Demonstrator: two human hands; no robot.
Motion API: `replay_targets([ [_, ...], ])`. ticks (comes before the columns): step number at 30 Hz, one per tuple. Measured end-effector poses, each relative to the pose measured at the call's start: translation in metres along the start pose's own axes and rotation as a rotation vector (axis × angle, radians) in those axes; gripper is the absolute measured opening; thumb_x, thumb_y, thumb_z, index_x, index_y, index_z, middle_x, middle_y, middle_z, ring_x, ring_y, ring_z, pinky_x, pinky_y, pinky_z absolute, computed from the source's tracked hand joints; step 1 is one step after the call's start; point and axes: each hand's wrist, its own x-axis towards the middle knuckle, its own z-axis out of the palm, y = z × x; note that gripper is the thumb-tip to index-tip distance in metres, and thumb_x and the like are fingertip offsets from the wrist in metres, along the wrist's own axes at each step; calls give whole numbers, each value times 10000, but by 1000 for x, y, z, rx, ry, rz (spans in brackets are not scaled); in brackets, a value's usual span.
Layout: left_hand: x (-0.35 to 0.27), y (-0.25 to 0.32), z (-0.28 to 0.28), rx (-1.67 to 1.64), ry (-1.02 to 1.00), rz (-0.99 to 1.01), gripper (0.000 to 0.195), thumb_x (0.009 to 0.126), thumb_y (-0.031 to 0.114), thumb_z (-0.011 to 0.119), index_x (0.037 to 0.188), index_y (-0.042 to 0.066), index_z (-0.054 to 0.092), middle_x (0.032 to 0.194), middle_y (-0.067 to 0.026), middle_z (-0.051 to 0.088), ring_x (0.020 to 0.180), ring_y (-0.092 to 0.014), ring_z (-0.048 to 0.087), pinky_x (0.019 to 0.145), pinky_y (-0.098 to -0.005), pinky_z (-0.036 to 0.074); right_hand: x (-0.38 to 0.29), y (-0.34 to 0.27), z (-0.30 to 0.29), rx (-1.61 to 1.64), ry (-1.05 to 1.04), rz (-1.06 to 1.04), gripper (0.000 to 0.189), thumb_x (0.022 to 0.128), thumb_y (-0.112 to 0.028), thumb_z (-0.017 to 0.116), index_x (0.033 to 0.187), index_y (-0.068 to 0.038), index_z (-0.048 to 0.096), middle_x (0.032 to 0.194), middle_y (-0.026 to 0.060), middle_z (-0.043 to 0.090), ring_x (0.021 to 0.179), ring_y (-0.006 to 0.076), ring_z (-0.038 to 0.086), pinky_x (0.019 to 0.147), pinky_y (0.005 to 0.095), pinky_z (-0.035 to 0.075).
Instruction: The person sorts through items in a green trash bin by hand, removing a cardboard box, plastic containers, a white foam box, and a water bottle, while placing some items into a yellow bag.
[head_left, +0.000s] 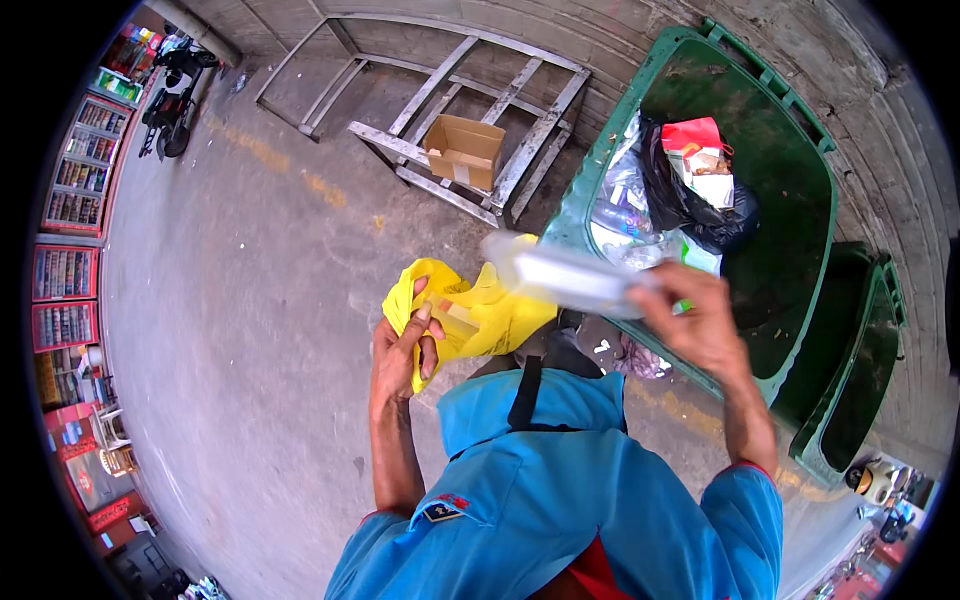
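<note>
My left hand (409, 345) grips the rim of a yellow plastic bag (517, 326), which hangs in front of my legs. Through its thin side a pale boxy item shows faintly. In my right hand (694, 319) is a whitish, see-through flat object (574, 279), perhaps a plastic container, blurred by motion. It is held above the bag's right side and overlaps the near edge of a large green wheeled bin (806, 225). Inside that bin lie a black garbage bag (664, 184), clear plastic waste (626, 195) and a red-and-white package (697, 154).
A metal frame (517, 97) stands by the wall, with an open cardboard box (465, 150) on it. A second green bin (855, 375) is at right. Litter (641, 358) lies beside the bin's base. A black scooter (172, 101) and shelves (67, 274) are far left.
</note>
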Motion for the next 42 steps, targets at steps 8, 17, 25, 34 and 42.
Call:
replay_targets([
  [8, -9, 28, 20, -61, -58, 59, 453, 966, 143, 513, 1396, 36, 420, 705, -69, 595, 333, -86, 409, 322, -216, 310, 65, 22, 184, -224, -499, -97, 226, 794, -220, 612, 777, -5, 678, 782, 229, 659, 745, 396, 655, 697, 496, 508],
  [17, -10, 28, 30, -152, -52, 127, 485, 958, 147, 517, 1414, 45, 387, 687, -48, 574, 321, -67, 384, 307, -198, 294, 67, 53, 281, -286, -601, -60, 314, 814, -291, 655, 965, -15, 667, 916, 198, 680, 863, 361, 660, 727, 462, 493],
  [25, 6, 22, 34, -256, 19, 119, 472, 943, 133, 529, 1397, 71, 414, 714, -40, 579, 317, -69, 386, 294, -195, 284, 70, 33, 23, 241, -264, 16, 279, 896, -287, 612, 1037, -58, 687, 863, 125, 701, 762, 225, 685, 700, 371, 531],
  [34, 14, 12, 60, -226, 124, 75, 419, 945, 107, 543, 1356, 77, 467, 727, -52, 593, 322, -93, 424, 288, -201, 307, 34, 341, -48, -819, -175, 524, 211, 737, -229, 659, 864, -68, 710, 905, 176, 689, 852, 325, 681, 730, 435, 544],
  [42, 26, -2, 80, -213, 219, 3, 404, 941, 108, 558, 1337, 74, 486, 743, -53, 589, 333, -97, 434, 280, -206, 316, 7, 342, 31, -477, -473, 311, 242, 803, -236, 617, 893, -21, 684, 937, 210, 675, 927, 367, 653, 772, 466, 523],
])
